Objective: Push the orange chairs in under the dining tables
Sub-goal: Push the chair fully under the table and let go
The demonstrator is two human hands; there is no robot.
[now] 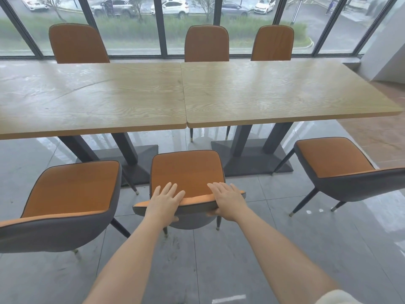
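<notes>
Left hand and right hand clasp the backrest top of the middle orange chair. Fingers lie flat over the front, thumbs apparently hooked behind. Chair sits short of the seam between left table and right table, seat not under.

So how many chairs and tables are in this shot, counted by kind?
Orange chairs: 6
Wooden tables: 2
Total: 8
</notes>
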